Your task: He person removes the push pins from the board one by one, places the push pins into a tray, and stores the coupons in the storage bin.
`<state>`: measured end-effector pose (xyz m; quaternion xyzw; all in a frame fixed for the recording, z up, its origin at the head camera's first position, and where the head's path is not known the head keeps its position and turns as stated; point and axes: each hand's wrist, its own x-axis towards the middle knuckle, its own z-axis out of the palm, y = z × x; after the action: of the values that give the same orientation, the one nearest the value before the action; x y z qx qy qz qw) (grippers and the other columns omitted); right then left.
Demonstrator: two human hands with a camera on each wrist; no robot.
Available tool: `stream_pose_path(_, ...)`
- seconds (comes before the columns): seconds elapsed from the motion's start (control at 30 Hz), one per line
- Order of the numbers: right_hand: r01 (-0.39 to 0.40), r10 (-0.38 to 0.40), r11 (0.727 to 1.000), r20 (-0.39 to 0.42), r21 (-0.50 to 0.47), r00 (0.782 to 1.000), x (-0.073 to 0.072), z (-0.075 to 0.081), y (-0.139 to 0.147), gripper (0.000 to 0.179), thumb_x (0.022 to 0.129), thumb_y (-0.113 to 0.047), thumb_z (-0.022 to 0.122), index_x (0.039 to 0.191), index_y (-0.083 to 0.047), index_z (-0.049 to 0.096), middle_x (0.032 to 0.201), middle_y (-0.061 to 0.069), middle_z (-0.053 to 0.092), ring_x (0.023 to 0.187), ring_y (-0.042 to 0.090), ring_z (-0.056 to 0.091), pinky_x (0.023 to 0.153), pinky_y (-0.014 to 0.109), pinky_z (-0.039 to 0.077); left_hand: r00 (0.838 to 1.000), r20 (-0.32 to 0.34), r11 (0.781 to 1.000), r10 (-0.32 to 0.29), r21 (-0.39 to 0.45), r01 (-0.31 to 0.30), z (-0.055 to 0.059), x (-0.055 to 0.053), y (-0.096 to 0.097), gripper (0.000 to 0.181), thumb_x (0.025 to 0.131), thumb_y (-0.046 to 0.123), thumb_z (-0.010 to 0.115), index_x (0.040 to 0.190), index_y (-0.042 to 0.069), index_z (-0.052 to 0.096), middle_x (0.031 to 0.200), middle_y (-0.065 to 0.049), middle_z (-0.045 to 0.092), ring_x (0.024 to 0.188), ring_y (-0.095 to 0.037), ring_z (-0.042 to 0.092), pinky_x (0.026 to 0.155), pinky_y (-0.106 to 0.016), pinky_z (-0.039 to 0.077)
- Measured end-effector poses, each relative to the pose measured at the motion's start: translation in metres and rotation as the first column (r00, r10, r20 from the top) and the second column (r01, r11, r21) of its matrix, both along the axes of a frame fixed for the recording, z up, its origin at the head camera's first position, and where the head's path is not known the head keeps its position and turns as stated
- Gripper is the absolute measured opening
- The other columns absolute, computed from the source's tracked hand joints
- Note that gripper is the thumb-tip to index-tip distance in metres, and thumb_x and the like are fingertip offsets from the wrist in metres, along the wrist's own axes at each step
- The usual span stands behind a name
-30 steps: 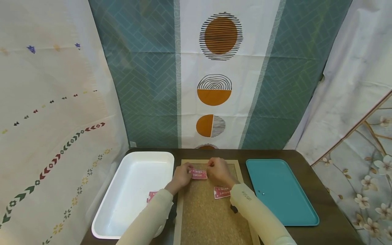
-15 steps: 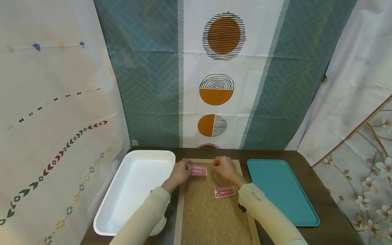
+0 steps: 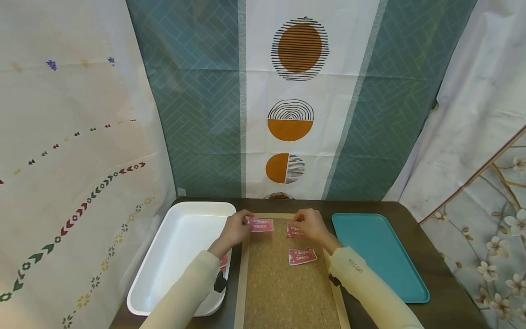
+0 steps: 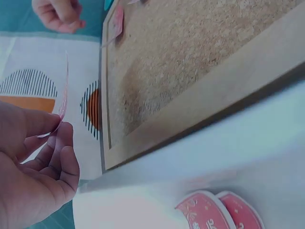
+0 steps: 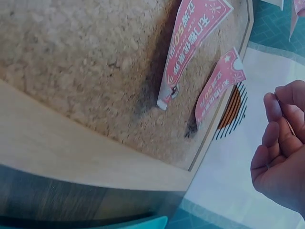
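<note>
My left hand (image 3: 235, 229) pinches one end of a pink coupon (image 3: 261, 224) above the far left corner of a wood-framed cork board (image 3: 287, 297). In the left wrist view that coupon (image 4: 66, 90) is seen edge-on between thumb and fingers. My right hand (image 3: 313, 227) hovers over the board's far right part, its thumb and forefinger pinching a thin pin-like object (image 5: 286, 118). Below it a second coupon (image 3: 293, 230) lies partly hidden by the fingers. Nearer me lies a third coupon (image 3: 302, 257), and a small pin (image 5: 174, 90) shows at one end of it.
A white tray (image 3: 141, 274) with more pink coupons (image 4: 207, 210) stands left of the board, partly under my left arm. On the right lies a teal tray (image 3: 382, 256). Patterned cloths (image 3: 201, 114) hang behind the dark table (image 3: 316, 205).
My left hand has shifted left and slightly up with its coupon. My right hand has moved right, and the coupon beneath it has come into view.
</note>
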<state>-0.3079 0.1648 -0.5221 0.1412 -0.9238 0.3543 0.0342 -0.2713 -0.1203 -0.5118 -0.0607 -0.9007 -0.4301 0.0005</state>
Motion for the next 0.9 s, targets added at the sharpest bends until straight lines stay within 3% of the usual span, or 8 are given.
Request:
stream_pose_path(0.17, 0.007, -0.007, 1.000, 0.013, -0.005, 1.000, 0.001, 0.002, 0.011, 0.005, 0.092, -0.006, 0.079, 0.095, -0.002, 0.080, 0.087, 0.003, 0.076, 0.075, 0.014, 0.063, 0.071, 0.034, 0.058, 1.000, -0.003, 1.000, 0.022, -0.008, -0.022, 0.001, 0.000, -0.006, 0.032, 0.096, 0.006, 0.073, 0.127, 0.004, 0.069, 0.098, -0.011, 0.066, 0.079, -0.020, 0.060, 0.064, -0.030, 0.056)
stream_pose_path(0.33, 0.022, -0.022, 1.000, 0.040, -0.011, 0.999, 0.003, 0.003, 0.020, 0.006, 0.093, -0.004, 0.078, 0.097, 0.000, 0.079, 0.084, 0.005, 0.074, 0.065, 0.015, 0.059, 0.060, 0.030, 0.053, 0.999, -0.002, 0.999, 0.036, -0.009, -0.036, 0.002, -0.001, -0.008, 0.032, 0.096, 0.007, 0.073, 0.127, 0.005, 0.070, 0.104, -0.013, 0.069, 0.084, -0.021, 0.062, 0.069, -0.032, 0.059)
stream_pose_path(0.47, 0.030, -0.030, 1.000, 0.054, 0.002, 0.998, 0.005, 0.002, 0.025, 0.006, 0.093, -0.006, 0.078, 0.097, -0.001, 0.079, 0.085, 0.005, 0.074, 0.066, 0.015, 0.058, 0.057, 0.028, 0.050, 0.999, -0.007, 0.999, 0.046, -0.006, -0.046, 0.002, -0.001, -0.010, 0.031, 0.096, 0.007, 0.073, 0.127, 0.005, 0.070, 0.107, -0.014, 0.070, 0.087, -0.023, 0.064, 0.070, -0.033, 0.060)
stream_pose_path(0.67, 0.040, -0.040, 0.999, -0.015, 0.018, 0.999, 0.005, -0.004, 0.034, 0.006, 0.091, -0.008, 0.079, 0.092, -0.001, 0.079, 0.083, 0.003, 0.076, 0.070, 0.014, 0.061, 0.063, 0.029, 0.053, 0.998, -0.033, 0.998, 0.058, 0.001, -0.058, 0.002, -0.003, -0.016, 0.032, 0.094, 0.004, 0.073, 0.126, 0.003, 0.070, 0.104, -0.014, 0.070, 0.086, -0.022, 0.064, 0.067, -0.032, 0.057)
stream_pose_path(0.9, 0.033, -0.032, 0.999, -0.059, 0.029, 0.998, 0.006, -0.007, 0.044, 0.005, 0.090, -0.006, 0.077, 0.090, -0.002, 0.079, 0.081, 0.004, 0.076, 0.071, 0.013, 0.062, 0.065, 0.032, 0.054, 0.997, 0.006, 0.997, 0.074, 0.032, -0.075, 0.004, -0.003, -0.024, 0.032, 0.097, 0.006, 0.072, 0.128, 0.003, 0.068, 0.100, -0.015, 0.068, 0.079, -0.021, 0.066, 0.065, -0.031, 0.058)
